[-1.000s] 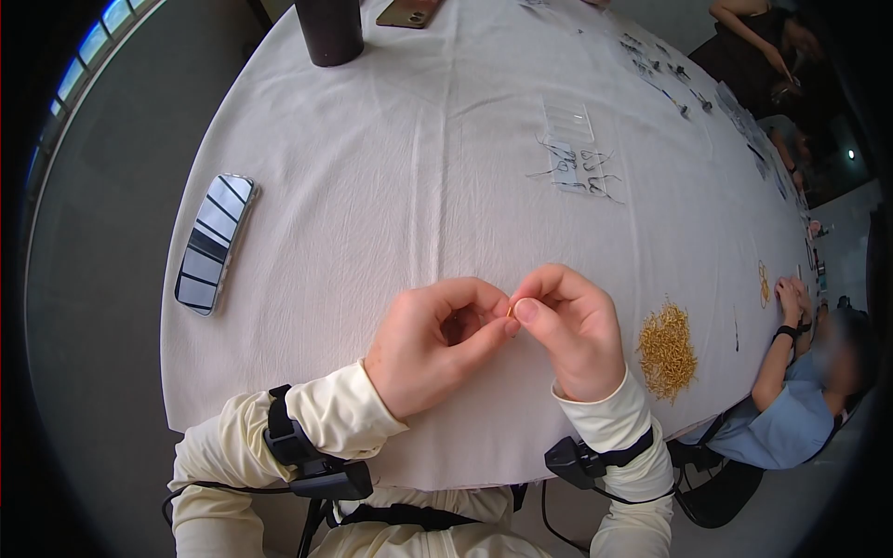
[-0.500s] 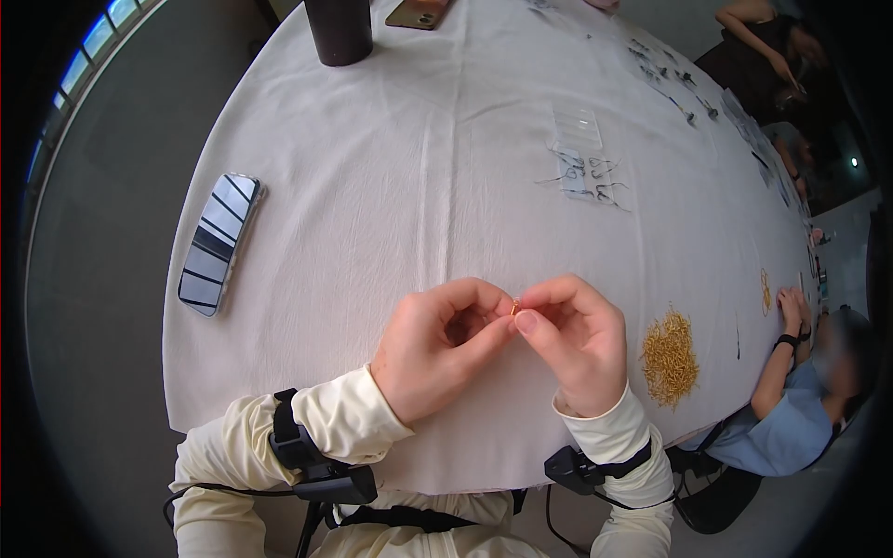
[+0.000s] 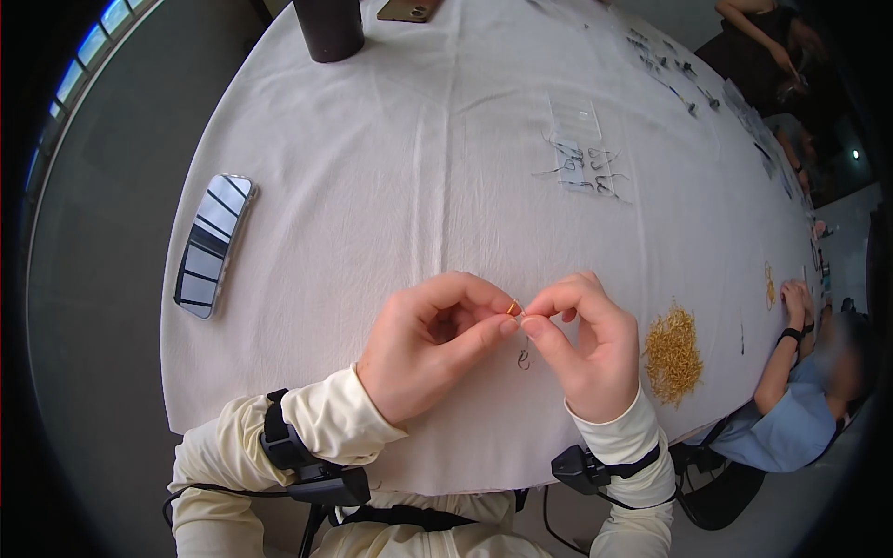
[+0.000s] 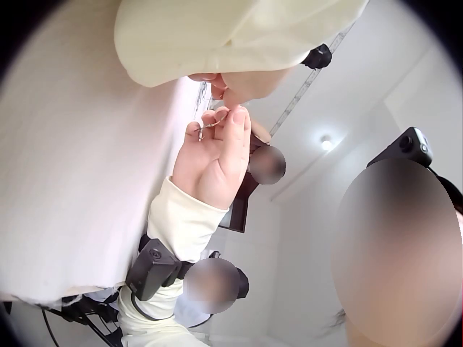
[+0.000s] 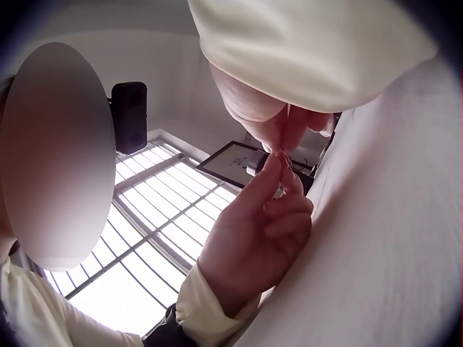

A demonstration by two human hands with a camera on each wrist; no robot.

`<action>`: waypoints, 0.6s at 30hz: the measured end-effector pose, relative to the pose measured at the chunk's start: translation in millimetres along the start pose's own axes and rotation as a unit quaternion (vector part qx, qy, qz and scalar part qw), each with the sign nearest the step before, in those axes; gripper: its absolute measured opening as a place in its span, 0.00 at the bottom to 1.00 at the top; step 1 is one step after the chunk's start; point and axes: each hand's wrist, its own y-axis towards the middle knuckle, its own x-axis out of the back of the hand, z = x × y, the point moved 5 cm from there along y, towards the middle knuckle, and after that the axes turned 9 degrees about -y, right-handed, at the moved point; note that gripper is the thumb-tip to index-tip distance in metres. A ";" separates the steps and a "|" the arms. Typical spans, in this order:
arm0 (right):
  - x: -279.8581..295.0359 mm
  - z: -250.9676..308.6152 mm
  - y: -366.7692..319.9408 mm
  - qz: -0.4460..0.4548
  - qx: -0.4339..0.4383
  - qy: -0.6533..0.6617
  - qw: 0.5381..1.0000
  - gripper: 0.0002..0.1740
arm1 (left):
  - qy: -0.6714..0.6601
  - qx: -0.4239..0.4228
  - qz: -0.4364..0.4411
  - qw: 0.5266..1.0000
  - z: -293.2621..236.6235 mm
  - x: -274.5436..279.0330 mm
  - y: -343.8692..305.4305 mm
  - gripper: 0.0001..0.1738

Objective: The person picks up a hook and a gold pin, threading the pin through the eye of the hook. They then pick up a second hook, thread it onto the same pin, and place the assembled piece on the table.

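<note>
In the head view my left hand (image 3: 433,339) pinches a small gold-coloured piece (image 3: 513,307) between thumb and forefinger. My right hand (image 3: 591,349) meets it fingertip to fingertip, thumb against forefinger. Below the right fingertips hangs a small dark fish hook (image 3: 524,358) on a thin shank or line. From the left wrist, the right hand (image 4: 210,163) shows with the thin metallic hook (image 4: 202,132) across its fingers. The right wrist view has the left hand (image 5: 253,231) with thumb and forefinger together. A heap of small gold pieces (image 3: 673,358) lies right of the right hand.
Past the hands is a clear plastic case (image 3: 577,119) with several dark hooks (image 3: 603,172) beside it. A phone (image 3: 214,246) lies at the left, a dark cup (image 3: 330,33) at the back. Another person (image 3: 791,400) sits at the right edge of the white-covered table (image 3: 316,205).
The right hand has shifted slightly right, opening a small gap between the fingertips. The dark hook now shows hanging below them; the gold piece stays at the left fingertips.
</note>
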 end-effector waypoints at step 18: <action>5.0 -5.0 -1.9 0.006 -0.022 0.030 0.999 0.03 | -0.028 -0.019 0.004 0.999 2.1 -2.6 0.0 0.05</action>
